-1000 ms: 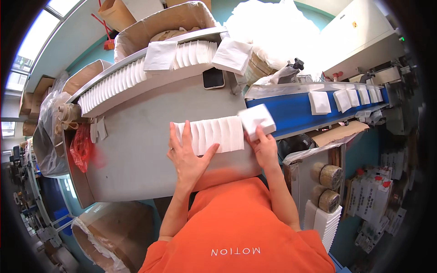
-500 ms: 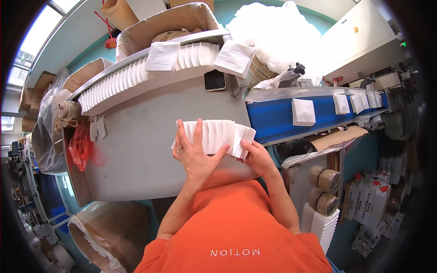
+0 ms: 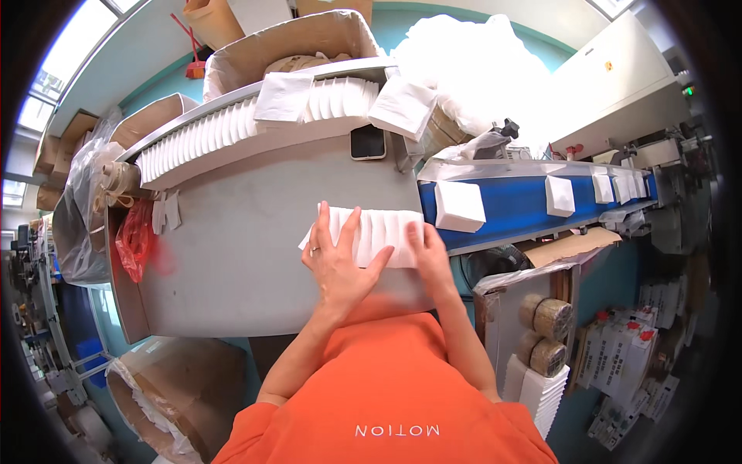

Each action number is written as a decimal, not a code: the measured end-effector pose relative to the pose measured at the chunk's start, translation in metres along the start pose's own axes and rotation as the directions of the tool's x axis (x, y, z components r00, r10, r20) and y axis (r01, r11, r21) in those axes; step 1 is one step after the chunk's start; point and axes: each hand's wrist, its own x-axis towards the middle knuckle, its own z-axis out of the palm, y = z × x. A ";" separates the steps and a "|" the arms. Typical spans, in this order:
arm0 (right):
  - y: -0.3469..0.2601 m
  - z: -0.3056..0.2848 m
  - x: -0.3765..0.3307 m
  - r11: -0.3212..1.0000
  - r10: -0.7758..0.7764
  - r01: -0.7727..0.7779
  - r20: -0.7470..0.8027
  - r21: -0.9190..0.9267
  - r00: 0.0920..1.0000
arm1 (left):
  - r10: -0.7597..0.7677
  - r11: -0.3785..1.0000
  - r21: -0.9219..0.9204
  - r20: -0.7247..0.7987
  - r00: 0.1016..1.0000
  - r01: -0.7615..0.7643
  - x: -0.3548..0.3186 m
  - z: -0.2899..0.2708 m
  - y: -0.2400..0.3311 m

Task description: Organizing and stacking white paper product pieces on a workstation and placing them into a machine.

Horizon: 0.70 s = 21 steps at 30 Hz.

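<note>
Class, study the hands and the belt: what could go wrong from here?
The row of white folded packs sits between the left hand and the right hand with no band visible, so it might fan apart if pressure slackens. The nearest pack lies close to the end of the blue belt, and could slip off.

Bright daylight from left windows [image 3: 68,48], washed-out white heap [image 3: 473,73], dark edges seemingly blurry

On the worktop [image 3: 232,255] a napkin row [image 3: 382,236] lies before a smartphone [image 3: 368,142], a second napkin row [image 3: 205,139] lines the far edge, and to the right a conveyor belt [image 3: 514,205] bears napkin stacks [image 3: 459,206].
</note>
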 end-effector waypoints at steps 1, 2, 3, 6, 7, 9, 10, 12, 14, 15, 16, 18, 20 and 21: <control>-0.011 0.012 -0.006 0.991 -0.110 0.113 0.034 -0.074 0.993 | 0.003 1.000 -0.003 0.005 1.000 -0.003 -0.001 -0.001 0.005; -0.016 0.019 -0.009 0.998 -0.046 0.047 0.041 -0.036 0.998 | -0.017 1.000 0.027 -0.001 1.000 0.017 -0.001 -0.004 0.011; -0.010 0.019 -0.005 0.998 -0.032 0.029 0.058 0.055 0.998 | -0.038 0.998 0.057 -0.011 0.999 0.038 0.000 -0.005 0.014; 0.013 0.003 -0.004 0.941 0.061 -0.090 0.098 0.325 0.993 | -0.040 0.998 0.043 -0.046 0.998 0.042 0.001 -0.006 0.008; 0.015 -0.006 -0.007 0.942 0.065 -0.096 0.104 0.323 0.992 | -0.047 0.998 0.045 -0.046 0.998 0.049 0.001 -0.006 0.008; 0.012 -0.019 -0.010 0.980 0.172 -0.186 0.164 0.076 0.971 | -0.057 0.998 -0.007 -0.032 0.998 0.057 0.003 -0.007 0.007; 0.010 -0.012 -0.010 0.896 0.170 -0.167 0.028 0.412 0.985 | -0.060 0.998 -0.005 -0.030 0.998 0.060 0.002 -0.004 0.003; 0.002 -0.018 -0.006 0.853 0.237 -0.160 -0.096 0.497 0.967 | -0.041 0.991 -0.125 -0.005 0.999 0.040 0.001 0.000 -0.004; -0.002 -0.016 -0.002 0.958 0.176 -0.171 -0.001 0.231 0.984 | -0.013 0.986 -0.165 0.014 1.000 0.015 0.000 0.001 0.000; -0.013 -0.006 -0.006 0.992 0.121 -0.122 0.048 0.019 0.991 | 0.013 0.979 -0.205 0.031 0.999 -0.007 -0.002 0.000 0.004; -0.014 0.008 -0.009 0.994 -0.063 0.065 0.032 -0.092 0.998 | 0.018 0.978 -0.209 0.036 0.999 -0.010 -0.003 0.000 0.009; -0.011 0.014 -0.012 0.995 -0.053 0.049 0.043 0.082 0.998 | 0.004 0.995 -0.100 -0.004 1.000 -0.004 -0.005 0.000 0.017; 0.005 0.001 -0.009 0.967 0.100 -0.129 0.136 0.219 0.986 | -0.007 0.996 -0.083 -0.015 1.000 0.006 -0.004 0.000 0.013; 0.003 -0.002 -0.012 0.938 0.166 -0.205 0.156 0.281 0.974 | -0.023 0.997 -0.067 -0.027 0.999 0.021 -0.004 0.001 0.011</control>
